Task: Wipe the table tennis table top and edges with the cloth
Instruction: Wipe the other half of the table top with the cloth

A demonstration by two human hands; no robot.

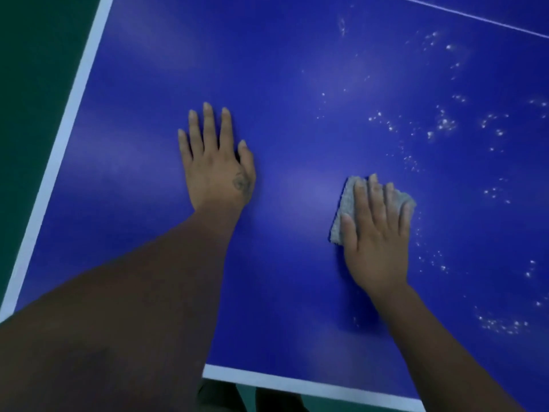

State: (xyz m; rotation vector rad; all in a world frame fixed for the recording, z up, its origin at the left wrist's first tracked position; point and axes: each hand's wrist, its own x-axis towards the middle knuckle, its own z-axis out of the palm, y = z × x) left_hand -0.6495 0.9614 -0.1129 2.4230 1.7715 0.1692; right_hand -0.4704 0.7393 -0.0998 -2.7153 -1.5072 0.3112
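The blue table tennis table [297, 84] fills the view, with a white border line along its left and near edges. My right hand [377, 233] presses a small grey cloth [346, 203] flat on the top with straight fingers; most of the cloth is hidden under the hand. My left hand [217, 162] lies flat on the table, fingers spread, to the left of the cloth and apart from it. White specks [442, 123] are scattered over the top to the right of the cloth.
The table's left edge [64, 138] runs diagonally, with green floor [29, 84] beyond it. The near edge [297, 383] lies just below my arms. A thin white centre line [475, 16] crosses the far right corner of the view.
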